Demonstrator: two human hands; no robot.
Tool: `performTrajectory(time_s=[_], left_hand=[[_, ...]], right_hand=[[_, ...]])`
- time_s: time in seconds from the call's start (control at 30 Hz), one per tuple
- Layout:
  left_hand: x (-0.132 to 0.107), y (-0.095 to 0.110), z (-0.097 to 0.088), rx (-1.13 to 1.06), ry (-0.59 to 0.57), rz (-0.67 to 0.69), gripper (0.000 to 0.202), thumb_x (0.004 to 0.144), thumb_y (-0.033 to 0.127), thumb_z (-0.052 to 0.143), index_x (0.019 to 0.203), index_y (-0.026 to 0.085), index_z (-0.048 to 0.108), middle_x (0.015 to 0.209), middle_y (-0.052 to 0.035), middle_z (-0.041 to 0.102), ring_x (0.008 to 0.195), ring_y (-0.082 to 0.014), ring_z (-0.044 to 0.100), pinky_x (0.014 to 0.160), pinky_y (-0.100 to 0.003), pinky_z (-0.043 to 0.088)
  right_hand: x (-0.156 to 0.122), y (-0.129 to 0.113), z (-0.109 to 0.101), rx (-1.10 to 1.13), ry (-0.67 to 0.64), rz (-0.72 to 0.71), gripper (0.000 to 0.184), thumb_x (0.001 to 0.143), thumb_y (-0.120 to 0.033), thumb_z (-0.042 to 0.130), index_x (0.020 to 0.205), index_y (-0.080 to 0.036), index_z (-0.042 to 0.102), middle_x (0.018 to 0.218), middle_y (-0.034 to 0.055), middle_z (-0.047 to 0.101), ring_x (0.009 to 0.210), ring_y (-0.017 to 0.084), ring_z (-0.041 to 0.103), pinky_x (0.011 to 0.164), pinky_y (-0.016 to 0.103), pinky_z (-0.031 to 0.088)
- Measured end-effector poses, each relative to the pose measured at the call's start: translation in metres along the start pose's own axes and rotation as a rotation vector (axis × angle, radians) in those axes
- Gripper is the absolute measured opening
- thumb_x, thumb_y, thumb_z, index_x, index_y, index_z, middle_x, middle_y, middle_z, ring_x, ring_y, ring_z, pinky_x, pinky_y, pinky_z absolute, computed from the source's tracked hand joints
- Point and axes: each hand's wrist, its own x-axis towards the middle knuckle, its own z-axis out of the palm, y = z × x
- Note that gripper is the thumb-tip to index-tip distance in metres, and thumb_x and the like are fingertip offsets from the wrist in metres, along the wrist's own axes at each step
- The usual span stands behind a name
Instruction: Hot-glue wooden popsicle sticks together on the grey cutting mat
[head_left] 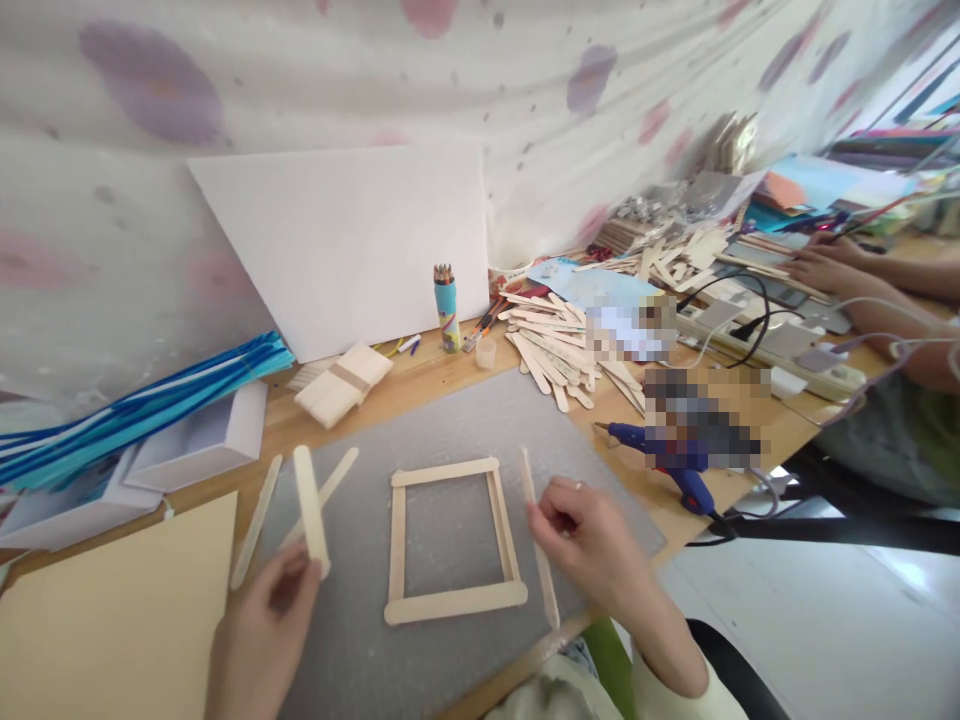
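My left hand is closed on a wide wooden stick, held upright over the left part of the grey mat. My right hand pinches a narrow wooden stick that lies just right of a square frame made of glued sticks in the middle of the mat. Two more thin sticks lie at the mat's left edge.
A blue glue gun lies right of the mat. A heap of loose sticks and a tube of coloured pencils stand behind it. Another person's hands work at the far right. White board, boxes and blue pipe cleaners sit at left.
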Motion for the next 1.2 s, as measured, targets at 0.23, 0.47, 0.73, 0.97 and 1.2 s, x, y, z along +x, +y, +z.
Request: performTrajectory(time_s=[0.23,0.47,0.73,0.97,1.2], left_hand=[[-0.016,0.011,-0.003,-0.229,-0.106,-0.034,0.046,0.059,0.055,0.071,0.092,0.023,0.065,0.090,-0.0046,0.075,0.097,-0.0306,0.068,0.088,-0.039,0.053],[-0.060,0.081,0.047,-0.225,-0.680,0.168,0.033,0.075,0.054,0.065,0.081,0.021,0.063,0.075,-0.0025,0.071,0.077,-0.0218,0.067,0.073,-0.029,0.051],[-0.061,0.106,0.084,0.033,-0.721,0.321,0.035,0.082,0.051,0.052,0.067,0.021,0.061,0.073,-0.0029,0.064,0.074,-0.0206,0.059,0.070,-0.029,0.043],[-0.064,0.110,0.087,0.073,-0.686,0.385,0.035,0.084,0.048,0.050,0.062,0.022,0.057,0.073,-0.0030,0.057,0.080,-0.0230,0.056,0.075,-0.033,0.042],[-0.065,0.109,0.087,0.160,-0.669,0.438,0.027,0.086,0.042,0.052,0.068,0.022,0.055,0.076,-0.0029,0.060,0.079,-0.0217,0.057,0.075,-0.033,0.043]], right_hand=[[0.013,0.013,0.004,-0.089,-0.010,0.087,0.037,0.095,-0.032,0.042,0.060,-0.022,0.037,0.060,-0.0014,0.050,0.055,0.013,0.046,0.056,0.026,0.030],[0.025,0.041,0.000,-0.175,0.098,0.222,0.041,0.094,-0.039,0.050,0.058,-0.022,0.040,0.060,0.0011,0.051,0.057,0.017,0.046,0.055,0.029,0.023],[-0.002,0.027,0.007,0.024,0.096,0.235,0.033,0.097,-0.039,0.045,0.071,-0.021,0.054,0.055,-0.0029,0.051,0.051,0.014,0.046,0.052,0.025,0.028],[-0.002,0.004,0.017,0.015,-0.175,0.184,0.025,0.095,-0.034,0.052,0.079,-0.021,0.065,0.061,0.0003,0.064,0.053,0.014,0.053,0.052,0.025,0.023],[0.000,-0.004,0.024,-0.045,-0.252,0.219,0.024,0.092,-0.030,0.054,0.073,-0.020,0.064,0.066,0.0034,0.070,0.057,0.016,0.058,0.051,0.027,0.019]])
